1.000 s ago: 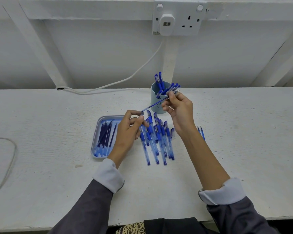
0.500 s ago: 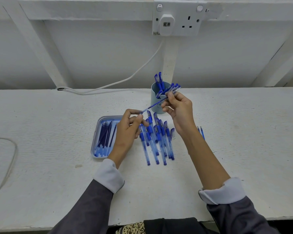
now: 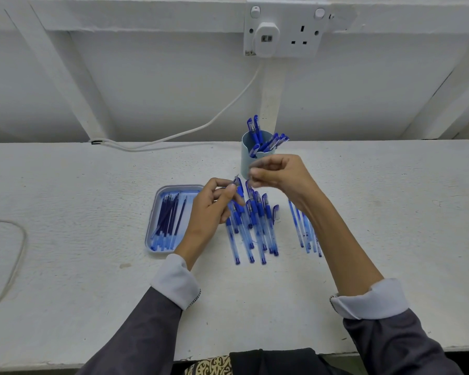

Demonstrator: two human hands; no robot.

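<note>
My left hand point(image 3: 214, 207) pinches the thin grey tip of a blue pen point(image 3: 236, 181) between thumb and forefinger. My right hand point(image 3: 279, 174) is blurred, close to the left one, with its fingers curled round the pen's other end; the barrel is mostly hidden. Both hands hover over a pile of blue pens point(image 3: 252, 231) lying on the white bench. A light blue cup point(image 3: 246, 158) holding several pens stands just behind the right hand. A pale blue tray point(image 3: 173, 188) with several dark refills point(image 3: 168, 217) lies left of my left hand.
A second small group of pens point(image 3: 306, 234) lies under my right forearm, with a loose cap point(image 3: 276, 212) beside the pile. A wall socket point(image 3: 282, 33) with a white cable point(image 3: 201, 128) is behind the bench. A cord point(image 3: 14, 255) loops at far left.
My right hand has dropped down and left from in front of the cup, closing the gap to my left hand. The pen no longer slants up between them. My left hand has barely moved.
</note>
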